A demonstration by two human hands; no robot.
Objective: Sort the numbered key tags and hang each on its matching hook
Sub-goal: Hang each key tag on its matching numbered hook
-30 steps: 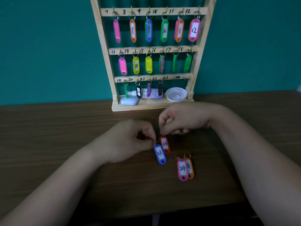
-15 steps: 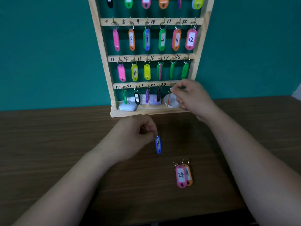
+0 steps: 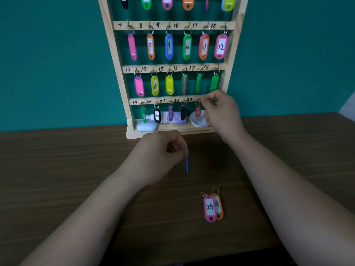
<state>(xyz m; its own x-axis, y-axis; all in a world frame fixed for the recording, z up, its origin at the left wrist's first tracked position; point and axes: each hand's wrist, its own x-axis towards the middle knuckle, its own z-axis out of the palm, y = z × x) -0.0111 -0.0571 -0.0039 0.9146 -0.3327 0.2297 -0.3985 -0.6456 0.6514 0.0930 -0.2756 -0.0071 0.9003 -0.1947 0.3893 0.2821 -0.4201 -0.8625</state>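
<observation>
A wooden key rack (image 3: 123, 83) stands against the wall, with numbered rails and coloured tags hanging on most hooks. My right hand (image 3: 221, 114) is at the bottom rail by the 23 mark, fingertips pinched at the ring of a red tag (image 3: 197, 110) that hangs there. My left hand (image 3: 159, 158) hovers above the table in front of the rack and pinches the ring of a blue tag (image 3: 187, 166), which dangles edge-on. A pink tag marked 24 (image 3: 209, 208) lies on the table, overlapping an orange tag (image 3: 220, 207).
On the rack's base shelf sit a white dish (image 3: 197, 120), a lying bottle (image 3: 174, 117) and a white rounded object (image 3: 147, 127). The brown wooden table (image 3: 57, 169) ends at a near edge low in view. Behind it is a teal wall.
My right hand carried the red tag up from the table to the bottom rail of the rack. My left hand lifted the blue tag off the table, and it turned edge-on.
</observation>
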